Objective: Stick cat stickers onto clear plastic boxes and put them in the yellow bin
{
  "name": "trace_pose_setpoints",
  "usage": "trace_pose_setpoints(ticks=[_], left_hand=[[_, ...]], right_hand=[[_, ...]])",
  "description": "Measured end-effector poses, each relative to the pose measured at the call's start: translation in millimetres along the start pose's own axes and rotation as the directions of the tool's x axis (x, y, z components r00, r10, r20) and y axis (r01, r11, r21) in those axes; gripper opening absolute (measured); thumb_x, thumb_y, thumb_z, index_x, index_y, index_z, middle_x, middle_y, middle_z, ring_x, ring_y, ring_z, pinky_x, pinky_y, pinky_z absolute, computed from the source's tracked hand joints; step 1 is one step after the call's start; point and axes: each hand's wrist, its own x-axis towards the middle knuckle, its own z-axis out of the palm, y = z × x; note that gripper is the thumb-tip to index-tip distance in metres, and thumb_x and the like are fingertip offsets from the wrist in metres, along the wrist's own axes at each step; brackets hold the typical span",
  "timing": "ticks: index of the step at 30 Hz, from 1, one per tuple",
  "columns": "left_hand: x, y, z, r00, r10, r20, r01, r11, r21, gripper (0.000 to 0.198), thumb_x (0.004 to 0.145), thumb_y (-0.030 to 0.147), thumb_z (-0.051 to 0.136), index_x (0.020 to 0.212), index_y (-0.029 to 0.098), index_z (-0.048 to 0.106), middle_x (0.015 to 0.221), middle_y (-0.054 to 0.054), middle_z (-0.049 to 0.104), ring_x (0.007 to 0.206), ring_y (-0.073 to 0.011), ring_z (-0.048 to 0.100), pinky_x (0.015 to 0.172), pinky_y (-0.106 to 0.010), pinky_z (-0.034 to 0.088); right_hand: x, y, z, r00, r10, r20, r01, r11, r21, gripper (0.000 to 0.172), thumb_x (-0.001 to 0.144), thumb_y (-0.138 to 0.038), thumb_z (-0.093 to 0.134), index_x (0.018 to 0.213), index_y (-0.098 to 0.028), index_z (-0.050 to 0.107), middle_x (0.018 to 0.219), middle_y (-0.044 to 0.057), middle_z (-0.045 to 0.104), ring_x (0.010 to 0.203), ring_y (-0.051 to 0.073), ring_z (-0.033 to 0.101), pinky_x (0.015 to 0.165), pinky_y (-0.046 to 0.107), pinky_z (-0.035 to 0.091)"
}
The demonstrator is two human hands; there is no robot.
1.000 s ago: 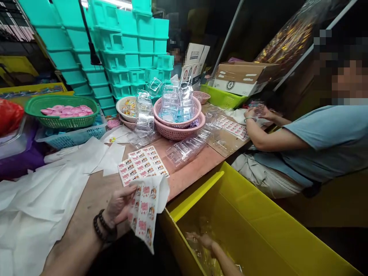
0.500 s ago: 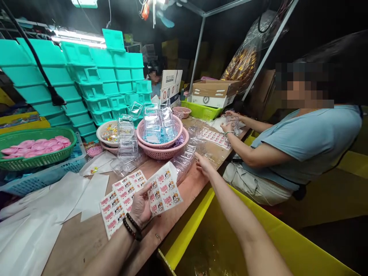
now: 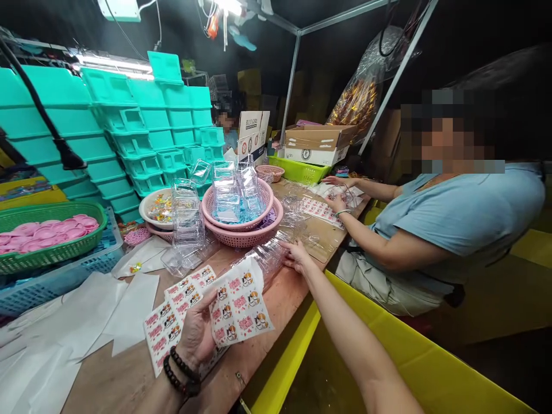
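Note:
My left hand, with a dark bead bracelet at the wrist, grips a sticker sheet printed with pink and cartoon labels just above the wooden table. A second sticker sheet lies flat under and beside that hand. My right hand reaches forward and rests on a row of clear plastic boxes lying on the table; its fingers are curled on them.
Stacked pink baskets hold clear boxes. A stack of clear boxes, a bowl of sweets, a green basket of pink discs, white paper sheets and teal crates lie left. A yellow bin is below. A seated person works at right.
My right hand came out of the yellow bin and reached to the clear boxes on the table. My left hand raised the sticker sheet over the table. The view tilted up.

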Motion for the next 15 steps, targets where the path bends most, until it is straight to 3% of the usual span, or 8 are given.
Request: trace_pose_setpoints(ticks=[3, 8, 15], left_hand=[[-9.4, 18.0, -5.7, 0.999, -0.010, -0.052, 0.012, 0.999, 0.037, 0.023, 0.092, 0.015, 0.057, 0.104, 0.013, 0.078, 0.107, -0.012, 0.078, 0.102, -0.0288, 0.074, 0.109, -0.048, 0.048], [-14.2, 47.9, -12.4, 0.999, -0.007, -0.052, 0.011, 0.997, 0.080, 0.028, 0.090, 0.014, 0.058, 0.112, 0.011, 0.074, 0.100, -0.013, 0.079, 0.104, -0.0300, 0.073, 0.108, -0.047, 0.050], [-17.4, 78.6, -5.9, 0.994, -0.013, -0.108, 0.031, 0.987, 0.159, 0.035, 0.089, 0.014, 0.056, 0.120, 0.006, 0.068, 0.092, -0.015, 0.080, 0.098, -0.0311, 0.075, 0.102, -0.049, 0.054]], right_hand=[[-14.2, -4.3, 0.3, 0.995, 0.100, 0.029, -0.099, 0.994, -0.039, 0.032, 0.090, -0.039, 0.065, 0.112, -0.018, 0.057, 0.084, -0.001, 0.061, 0.061, 0.009, 0.053, 0.056, 0.024, 0.048], [-31.5, -9.6, 0.1, 0.988, 0.140, 0.070, -0.133, 0.987, -0.089, 0.032, 0.078, -0.048, 0.071, 0.088, -0.020, 0.060, 0.067, -0.001, 0.058, 0.056, 0.009, 0.047, 0.046, 0.018, 0.032], [-62.7, -6.2, -3.9, 0.983, 0.112, 0.145, -0.098, 0.990, -0.103, 0.032, 0.071, -0.047, 0.074, 0.074, -0.018, 0.062, 0.060, -0.001, 0.055, 0.057, 0.012, 0.049, 0.053, 0.024, 0.040]])
